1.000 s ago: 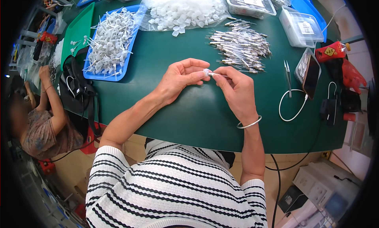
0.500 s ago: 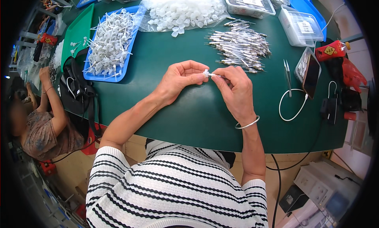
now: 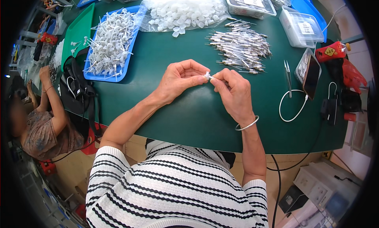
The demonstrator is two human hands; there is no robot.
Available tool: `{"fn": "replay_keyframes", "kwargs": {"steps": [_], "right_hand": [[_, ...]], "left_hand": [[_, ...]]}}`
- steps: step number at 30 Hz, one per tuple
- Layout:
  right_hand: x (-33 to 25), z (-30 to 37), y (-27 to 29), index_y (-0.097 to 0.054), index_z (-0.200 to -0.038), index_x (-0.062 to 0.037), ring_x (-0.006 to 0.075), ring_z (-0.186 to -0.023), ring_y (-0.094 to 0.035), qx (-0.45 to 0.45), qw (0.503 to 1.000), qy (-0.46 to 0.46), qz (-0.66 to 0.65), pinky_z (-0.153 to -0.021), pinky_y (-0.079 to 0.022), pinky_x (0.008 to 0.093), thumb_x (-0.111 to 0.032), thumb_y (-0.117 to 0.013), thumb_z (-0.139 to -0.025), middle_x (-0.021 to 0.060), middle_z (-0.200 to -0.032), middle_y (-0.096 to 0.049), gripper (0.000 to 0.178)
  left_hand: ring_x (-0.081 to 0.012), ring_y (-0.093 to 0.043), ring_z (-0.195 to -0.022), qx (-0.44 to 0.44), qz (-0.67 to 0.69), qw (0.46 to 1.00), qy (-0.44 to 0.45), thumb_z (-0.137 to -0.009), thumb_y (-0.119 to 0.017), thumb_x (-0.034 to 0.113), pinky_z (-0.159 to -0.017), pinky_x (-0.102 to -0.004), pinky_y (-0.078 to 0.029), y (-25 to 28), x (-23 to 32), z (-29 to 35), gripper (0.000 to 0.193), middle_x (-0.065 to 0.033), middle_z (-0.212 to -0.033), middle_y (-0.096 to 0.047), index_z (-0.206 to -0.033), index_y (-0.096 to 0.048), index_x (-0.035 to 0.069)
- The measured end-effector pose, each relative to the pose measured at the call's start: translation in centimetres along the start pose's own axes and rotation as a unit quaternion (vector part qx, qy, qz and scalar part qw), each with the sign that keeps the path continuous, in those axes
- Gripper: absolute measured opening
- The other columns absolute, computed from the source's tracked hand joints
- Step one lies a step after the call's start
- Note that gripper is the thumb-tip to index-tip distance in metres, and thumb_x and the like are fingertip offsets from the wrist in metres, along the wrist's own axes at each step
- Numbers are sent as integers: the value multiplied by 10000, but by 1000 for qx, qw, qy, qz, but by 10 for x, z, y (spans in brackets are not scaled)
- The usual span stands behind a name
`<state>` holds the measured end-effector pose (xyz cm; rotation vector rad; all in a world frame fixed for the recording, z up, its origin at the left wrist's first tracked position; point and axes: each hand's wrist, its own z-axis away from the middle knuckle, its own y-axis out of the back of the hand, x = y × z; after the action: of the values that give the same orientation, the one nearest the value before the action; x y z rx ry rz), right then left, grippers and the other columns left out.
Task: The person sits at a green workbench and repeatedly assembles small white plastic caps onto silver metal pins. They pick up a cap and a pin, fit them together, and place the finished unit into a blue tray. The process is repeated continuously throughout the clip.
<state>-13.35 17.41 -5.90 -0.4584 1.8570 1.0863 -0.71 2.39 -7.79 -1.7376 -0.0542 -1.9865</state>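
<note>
Above the green table, my left hand pinches a small white plastic cap between thumb and fingertips. My right hand is closed on a thin metal-and-white pin, whose tip meets the cap; how deep it sits is too small to tell. Beyond my right hand lies a loose pile of similar slim pins. A blue tray to the left holds many white caps with pins in them. Loose white caps are heaped on a clear plastic bag at the back.
Tweezers, a phone leaning on a clear box and a white cable lie at the right. Lidded plastic boxes stand at the back right. A black backpack and a green tray are at left, near another person.
My right hand has shifted slightly left and down, and its fingers have curled closer behind the pin. The pin now tilts more against the cap. My left hand stays nearly still.
</note>
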Motion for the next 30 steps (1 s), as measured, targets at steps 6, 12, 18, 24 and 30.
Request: {"fn": "replay_keyframes", "kwargs": {"steps": [6,12,18,24,30], "right_hand": [[0,-1,3,-589,-770,-35,237,-607,-509,-8,998,41,44,-546,-409,370,-89,-682,-821,77,-624,-531,119],[-1,-2,5,-561,-752,-34,253,-609,-499,-12,993,100,68,-546,-411,376,-82,-674,-821,83,-649,-534,141],[-1,0,-2,-568,-763,-27,257,-608,-496,15,993,97,66,-540,-409,373,-62,-675,-813,85,-651,-530,123],[5,1,-6,-642,-860,-9,183,-623,-553,12,997,62,-46,-563,-442,312,-49,-692,-815,69,-701,-600,78],[12,2,-2,-667,-937,16,95,-723,-627,-49,961,-51,-269,-647,-482,216,-35,-669,-876,33,-791,-644,79]], "left_hand": [[-110,-659,-905,-4,-19,1000,-2,-859,-688,26,-843,-232,-530,0,-1,0,198,-87,-985,-685,-1039,-627,-29],[-105,-658,-899,-17,-41,999,1,-863,-686,23,-828,-220,-531,1,-1,1,190,-88,-988,-683,-1035,-627,-32],[-96,-654,-890,-10,-55,998,-37,-872,-680,31,-795,-206,-530,-1,0,4,191,-79,-988,-675,-1042,-616,-29],[-99,-652,-879,5,-133,987,-94,-864,-684,22,-775,-208,-535,-3,10,8,231,-73,-984,-667,-1074,-605,-32],[-112,-643,-880,10,-141,977,-161,-832,-697,-5,-775,-228,-551,-9,22,14,278,-87,-995,-656,-1096,-612,-28]]}}
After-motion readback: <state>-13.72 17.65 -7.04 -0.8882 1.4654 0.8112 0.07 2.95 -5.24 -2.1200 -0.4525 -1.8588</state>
